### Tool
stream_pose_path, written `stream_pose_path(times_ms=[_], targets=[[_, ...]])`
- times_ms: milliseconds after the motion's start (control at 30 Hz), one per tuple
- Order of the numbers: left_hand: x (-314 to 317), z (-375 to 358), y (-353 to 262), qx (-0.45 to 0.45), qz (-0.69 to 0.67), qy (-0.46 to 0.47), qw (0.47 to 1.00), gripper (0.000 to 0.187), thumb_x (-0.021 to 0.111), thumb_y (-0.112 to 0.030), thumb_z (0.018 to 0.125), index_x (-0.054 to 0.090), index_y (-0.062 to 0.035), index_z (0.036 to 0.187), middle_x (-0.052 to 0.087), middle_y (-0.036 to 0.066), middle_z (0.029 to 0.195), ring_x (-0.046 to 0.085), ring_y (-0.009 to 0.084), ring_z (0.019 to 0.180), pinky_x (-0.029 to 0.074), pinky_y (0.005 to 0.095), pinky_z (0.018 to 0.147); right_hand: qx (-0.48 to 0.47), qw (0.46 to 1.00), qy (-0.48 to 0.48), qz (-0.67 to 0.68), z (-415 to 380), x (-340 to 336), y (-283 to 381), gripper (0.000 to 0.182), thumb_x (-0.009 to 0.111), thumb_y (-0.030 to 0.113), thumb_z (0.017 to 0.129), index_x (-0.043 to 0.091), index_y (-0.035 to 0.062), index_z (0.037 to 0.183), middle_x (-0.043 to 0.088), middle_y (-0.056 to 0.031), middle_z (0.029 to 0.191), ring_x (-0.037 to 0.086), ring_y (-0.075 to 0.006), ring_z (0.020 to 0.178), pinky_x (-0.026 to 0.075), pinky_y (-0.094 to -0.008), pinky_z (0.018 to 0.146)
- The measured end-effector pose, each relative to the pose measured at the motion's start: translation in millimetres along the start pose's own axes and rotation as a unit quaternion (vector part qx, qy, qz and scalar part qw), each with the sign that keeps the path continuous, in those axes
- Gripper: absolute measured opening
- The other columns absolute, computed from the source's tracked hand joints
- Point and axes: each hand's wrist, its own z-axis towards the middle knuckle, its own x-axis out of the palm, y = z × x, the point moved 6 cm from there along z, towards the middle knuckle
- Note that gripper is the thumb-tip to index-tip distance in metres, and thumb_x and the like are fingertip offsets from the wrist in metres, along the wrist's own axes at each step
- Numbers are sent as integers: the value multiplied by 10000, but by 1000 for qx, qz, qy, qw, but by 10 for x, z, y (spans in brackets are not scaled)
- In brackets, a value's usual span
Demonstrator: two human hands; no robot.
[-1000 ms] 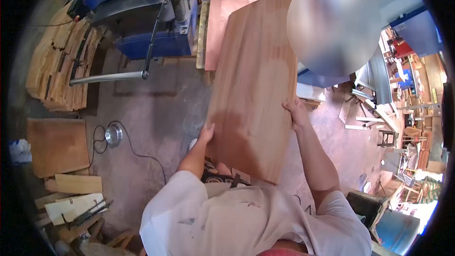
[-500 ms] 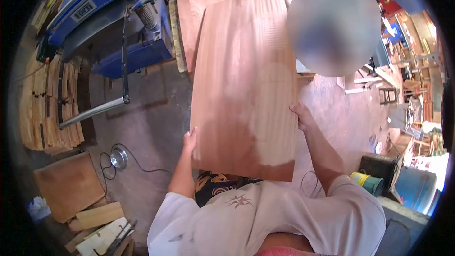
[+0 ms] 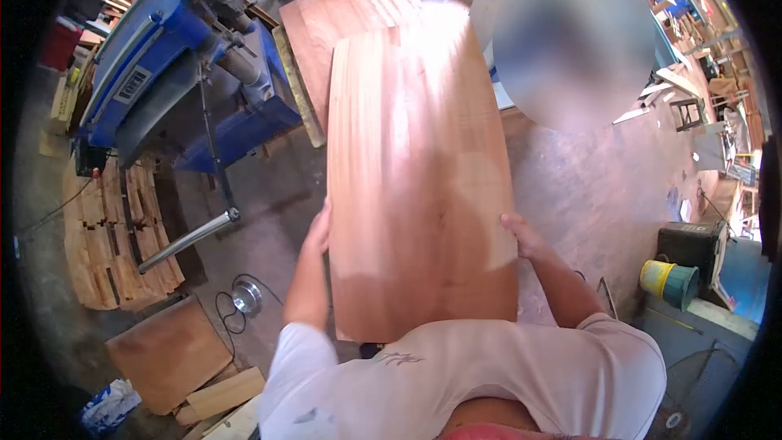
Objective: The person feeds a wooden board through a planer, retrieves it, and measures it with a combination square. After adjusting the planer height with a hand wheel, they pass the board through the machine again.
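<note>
A large, smooth wooden panel stretches away from my body, its near end close to my shirt. My left hand grips its left edge, the fingers mostly hidden under or behind the wood. On the opposite edge my right hand holds the panel, thumb on the upper face and fingers out of sight. Light glares off the far half of the panel. Beyond its upper left side lies another wooden panel, partly covered by the held one.
A blue woodworking machine stands at left, with a metal bar jutting out. Near it are stacked boards, a corded lamp and a brown square board. At right sits a green-yellow bucket. A blurred patch hides the upper right.
The panel's near end has come closer to my body, and its far end sits lower in view. Both hands keep their hold. My view has turned slightly, shifting the surroundings.
</note>
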Motion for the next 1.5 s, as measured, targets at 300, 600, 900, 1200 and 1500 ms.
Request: stream_pose_path(times_ms=[300, 600, 900, 1200, 1500], targets=[[95, -301, -657, 139, 343, -276, 887, 685, 597, -555, 861, 648, 92, 1080, 663, 285, 1050, 651, 370, 1024, 493, 432, 868, -67, 993, -95, -21, -367, 241, 34, 400, 615, 233, 937, 552, -6, 1252, 633, -127, 1192, 615, -232, 1076, 513, -391, 918], [88, -1251, -1311, 226, 428, -344, 805, 638, 595, -548, 858, 659, 74, 983, 650, 308, 1003, 627, 437, 1003, 486, 468, 865, -81, 991, -104, -21, -505, 487, -40, 485, 631, 214, 925, 470, 4, 1332, 572, -116, 1276, 558, -226, 1147, 452, -372, 981], [-520, -2691, -1738, 373, 282, -330, 820, 503, 629, -426, 900, 659, 67, 1000, 702, 217, 917, 689, 294, 898, 510, 383, 770, -195, 975, -39, -100, -792, 1794, 14, 494, 654, 234, 917, 488, -4, 1316, 593, -103, 1237, 562, -194, 1121, 446, -347, 971], [-2958, -3640, -1285, 393, 211, -389, 806, 537, 614, -424, 914, 640, 103, 1014, 694, 225, 963, 674, 293, 919, 499, 372, 789, -216, 964, 19, -155, -472, 3777, -1229, 491, 654, 234, 921, 483, -10, 1311, 609, -114, 1208, 592, -194, 1082, 484, -348, 931], [-5010, -4226, -895, 320, 210, -454, 804, 541, 606, -404, 917, 624, 114, 1075, 665, 259, 1064, 644, 335, 1014, 475, 392, 869, -124, 976, 75, -162, 276, 5221, -2456, 423, 637, 210, 931, 501, -15, 1263, 637, -105, 1139, 614, -173, 1029, 512, -342, 889]])
